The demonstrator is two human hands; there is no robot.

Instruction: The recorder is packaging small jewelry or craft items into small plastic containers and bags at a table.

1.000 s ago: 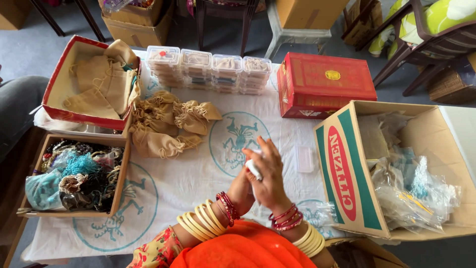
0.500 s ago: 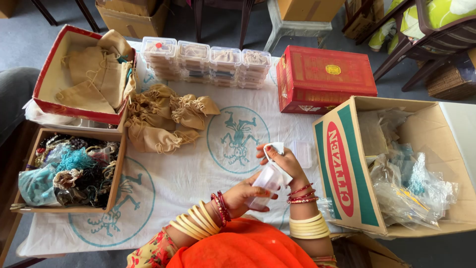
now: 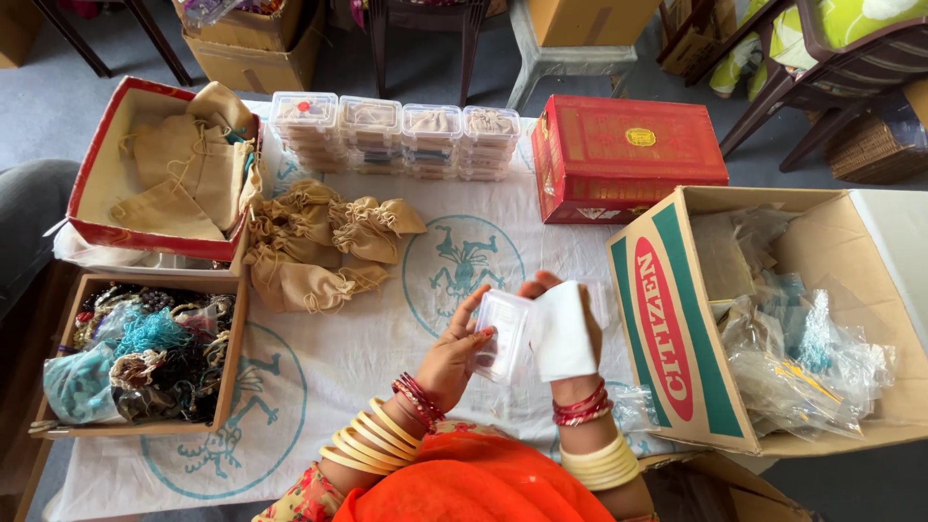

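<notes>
A small clear plastic box (image 3: 505, 333) sits pinched between both hands above the printed cloth (image 3: 406, 319); the left hand (image 3: 452, 356) grips its near edge with curled fingers, and the right hand (image 3: 568, 333) clasps its far side together with a white folded sheet (image 3: 564, 329). The box looks slick (and held only by its edges), so it could slip and drop onto the cloth if either grip loosens. Beyond the fingertips stands a row of stacked clear boxes (image 3: 396, 135); just right of the right hand, an open cardboard carton (image 3: 667, 319) with a red oval label; past it, a flat red box (image 3: 628, 155) with a gold emblem; left of the left fingers, tan drawstring pouches (image 3: 319, 246).
</notes>
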